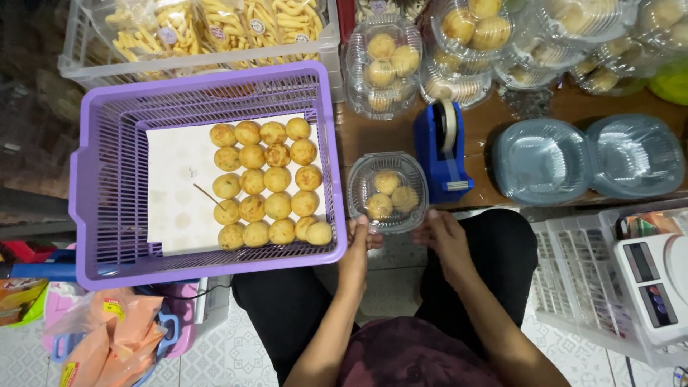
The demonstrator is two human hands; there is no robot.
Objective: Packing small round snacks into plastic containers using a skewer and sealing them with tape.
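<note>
My left hand (362, 240) and right hand (443, 231) clasp a clear plastic box (388, 192) holding seemingly three golden buns; the purple basket (107, 179) carries many more.

purple basket (93, 179) crowding left, blue tape dispenser (444, 154) ahead, open floor tiles (390, 287) between the knees

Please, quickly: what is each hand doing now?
Left hand: holding the clear container at its near edge.
Right hand: touching the same container's edge.
</note>
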